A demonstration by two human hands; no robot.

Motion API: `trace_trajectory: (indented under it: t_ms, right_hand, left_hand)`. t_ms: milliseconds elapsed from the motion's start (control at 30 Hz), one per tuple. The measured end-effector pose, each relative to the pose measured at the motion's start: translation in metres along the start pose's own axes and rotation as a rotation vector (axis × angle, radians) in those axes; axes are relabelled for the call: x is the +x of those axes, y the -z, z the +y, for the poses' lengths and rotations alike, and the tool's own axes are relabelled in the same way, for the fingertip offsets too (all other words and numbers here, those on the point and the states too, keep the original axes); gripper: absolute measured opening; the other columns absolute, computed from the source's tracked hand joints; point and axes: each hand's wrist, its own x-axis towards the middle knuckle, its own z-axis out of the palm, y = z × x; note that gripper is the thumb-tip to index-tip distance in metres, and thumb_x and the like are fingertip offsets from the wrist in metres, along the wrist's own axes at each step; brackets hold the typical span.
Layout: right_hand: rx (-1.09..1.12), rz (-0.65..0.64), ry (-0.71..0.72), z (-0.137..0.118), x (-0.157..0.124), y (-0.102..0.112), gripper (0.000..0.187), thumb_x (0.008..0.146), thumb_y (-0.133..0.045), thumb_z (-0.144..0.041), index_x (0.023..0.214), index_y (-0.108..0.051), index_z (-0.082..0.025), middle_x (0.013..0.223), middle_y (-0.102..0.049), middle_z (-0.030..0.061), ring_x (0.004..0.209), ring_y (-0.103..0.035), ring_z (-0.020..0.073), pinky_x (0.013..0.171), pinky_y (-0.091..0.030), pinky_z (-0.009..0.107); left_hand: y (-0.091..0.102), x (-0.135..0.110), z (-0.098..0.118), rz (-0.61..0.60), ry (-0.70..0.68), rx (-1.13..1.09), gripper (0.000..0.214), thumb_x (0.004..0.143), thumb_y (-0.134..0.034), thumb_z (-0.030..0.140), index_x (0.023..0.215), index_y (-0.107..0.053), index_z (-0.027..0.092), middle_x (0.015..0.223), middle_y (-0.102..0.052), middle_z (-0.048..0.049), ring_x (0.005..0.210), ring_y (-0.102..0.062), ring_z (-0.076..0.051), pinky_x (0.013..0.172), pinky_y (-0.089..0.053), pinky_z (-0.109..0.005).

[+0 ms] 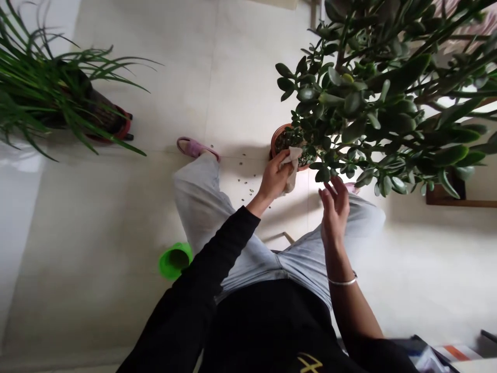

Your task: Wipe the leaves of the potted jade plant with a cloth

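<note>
Head view: left hand (275, 177) clutching cloth (291, 167)

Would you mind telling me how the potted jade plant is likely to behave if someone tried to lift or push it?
The jade plant looks top-heavy: its broad, spreading branches tower over a small terracotta pot, so it would probably tip if pushed. The thick leaves look brittle and may snap off.
</note>
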Motion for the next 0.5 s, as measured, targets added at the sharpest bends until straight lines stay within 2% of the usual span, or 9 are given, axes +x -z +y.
trace_trajectory:
  t_ms: [133,300,400,500]
  right_hand:
    - [0.280,0.072,-0.216,0.002,0.018,-0.015,0.055,0.084,-0.078,-0.047,0.135,-0.062,-0.035,0.151,-0.056,0.0058,0.133,-0.062,0.0243,0.110,-0.055,0.050]
    - [0.583,0.032,-0.336,-0.005,0.033,-0.028,0.042,0.079,-0.083,-0.040,0.118,-0.067,-0.038,0.121,-0.071,-0.0033,0.115,-0.070,0.0178,0.108,-0.056,0.045]
    - [0.685,-0.008,-0.364,-0.009,0.040,-0.029,0.031,0.078,-0.083,-0.036,0.106,-0.069,-0.037,0.113,-0.073,-0.0067,0.109,-0.073,0.0164,0.104,-0.058,0.041]
    - [0.746,-0.053,-0.374,-0.009,0.045,-0.027,0.025,0.078,-0.084,-0.034,0.100,-0.071,-0.035,0.110,-0.075,-0.0075,0.107,-0.074,0.0160,0.103,-0.059,0.040]
  left_hand:
    - [-0.006,0.029,0.001,-0.202,-0.097,0.245,0.034,0.092,-0.051,0.014,0.117,-0.072,0.020,0.131,-0.074,-0.0086,0.123,-0.068,-0.026,0.110,-0.053,-0.041]
    - [-0.017,0.061,0.000,-0.445,-0.112,0.407,0.039,0.095,-0.048,0.016,0.128,-0.070,0.020,0.144,-0.067,-0.0095,0.137,-0.060,-0.027,0.122,-0.042,-0.046]
    - [-0.020,0.077,-0.005,-0.532,-0.110,0.411,0.038,0.094,-0.050,0.015,0.125,-0.071,0.018,0.142,-0.067,-0.0110,0.137,-0.059,-0.028,0.123,-0.041,-0.046]
    - [-0.024,0.086,-0.016,-0.590,-0.098,0.277,0.031,0.092,-0.056,0.014,0.118,-0.073,0.017,0.133,-0.072,-0.0113,0.131,-0.064,-0.027,0.118,-0.047,-0.044]
